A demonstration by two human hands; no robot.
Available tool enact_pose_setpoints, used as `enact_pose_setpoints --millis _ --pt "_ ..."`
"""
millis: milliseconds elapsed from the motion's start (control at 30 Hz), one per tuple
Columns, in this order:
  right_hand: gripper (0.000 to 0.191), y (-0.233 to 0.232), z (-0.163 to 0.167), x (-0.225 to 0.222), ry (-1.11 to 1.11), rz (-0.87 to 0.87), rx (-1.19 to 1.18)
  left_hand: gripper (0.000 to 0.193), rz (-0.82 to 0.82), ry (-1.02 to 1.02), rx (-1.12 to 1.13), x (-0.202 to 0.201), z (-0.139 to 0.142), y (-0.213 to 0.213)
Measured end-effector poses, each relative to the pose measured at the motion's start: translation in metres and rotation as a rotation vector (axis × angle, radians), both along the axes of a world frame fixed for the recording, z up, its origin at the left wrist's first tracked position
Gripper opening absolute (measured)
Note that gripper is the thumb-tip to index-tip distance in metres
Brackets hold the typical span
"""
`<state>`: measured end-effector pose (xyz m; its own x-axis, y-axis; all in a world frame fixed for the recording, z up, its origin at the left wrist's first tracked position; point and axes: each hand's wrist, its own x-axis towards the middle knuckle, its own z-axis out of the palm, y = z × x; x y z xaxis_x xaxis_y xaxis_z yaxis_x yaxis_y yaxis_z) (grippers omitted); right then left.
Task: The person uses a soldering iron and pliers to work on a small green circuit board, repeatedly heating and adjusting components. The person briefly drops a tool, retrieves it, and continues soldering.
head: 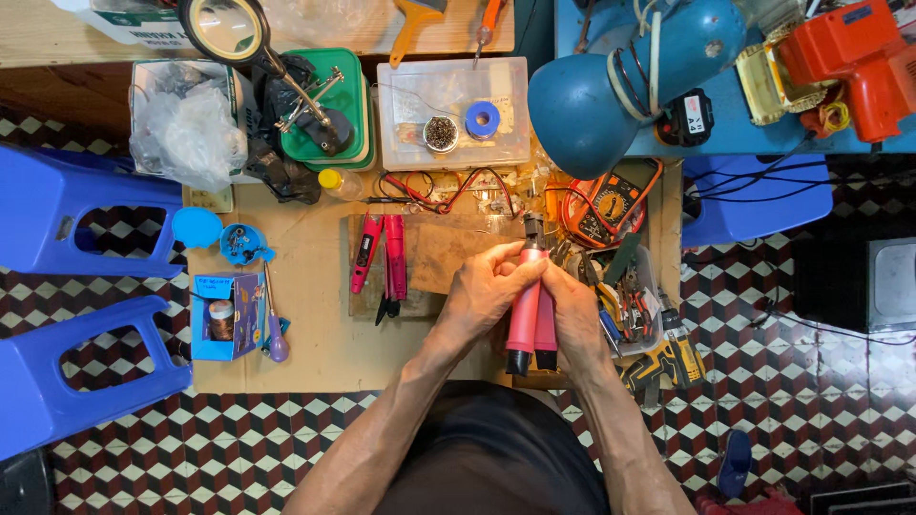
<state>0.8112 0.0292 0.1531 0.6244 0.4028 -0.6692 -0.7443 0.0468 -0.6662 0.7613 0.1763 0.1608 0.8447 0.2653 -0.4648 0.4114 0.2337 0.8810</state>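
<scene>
Near the desk's left edge stands a small blue box; red pliers lie toward the centre. At the front edge, the left hand and right hand are both clamped around an upright pink cylindrical tool. A tool tray sits at the right edge.

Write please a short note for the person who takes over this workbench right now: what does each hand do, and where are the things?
Left hand: wrapped around the upper part of the pink cylindrical tool with black ends, thumb on top.
Right hand: grips the same tool from the other side.
The tool is held over the front edge of the wooden workbench.
Nearby: red pen-shaped tool and red-handled pliers to the left; orange multimeter behind; tray of hand tools to the right.
Done or left: cannot tell.
</scene>
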Motion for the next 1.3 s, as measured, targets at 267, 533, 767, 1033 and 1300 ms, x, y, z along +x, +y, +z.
enact_pose_setpoints --millis 267,533,767,1033,1300 --pt "0.046 -0.012 0.0 -0.011 -0.032 -0.04 0.038 0.069 -0.074 0.015 0.159 0.003 0.021 -0.01" --pt "0.041 -0.015 0.0 -0.027 -0.196 0.094 -0.284 0.051 -0.17 0.021 -0.361 -0.014 -0.018 -0.002" --pt "0.05 -0.014 0.028 -0.04 -0.28 0.204 -0.335 0.027 -0.03 0.154 -0.519 -0.018 -0.059 0.002" --pt "0.041 -0.029 0.014 -0.061 -0.268 -0.011 -0.149 0.023 0.241 0.057 -0.56 -0.004 -0.08 0.027" --pt "0.029 -0.029 0.003 -0.032 -0.32 -0.46 0.126 0.019 0.318 0.011 -0.669 -0.009 -0.049 0.033"
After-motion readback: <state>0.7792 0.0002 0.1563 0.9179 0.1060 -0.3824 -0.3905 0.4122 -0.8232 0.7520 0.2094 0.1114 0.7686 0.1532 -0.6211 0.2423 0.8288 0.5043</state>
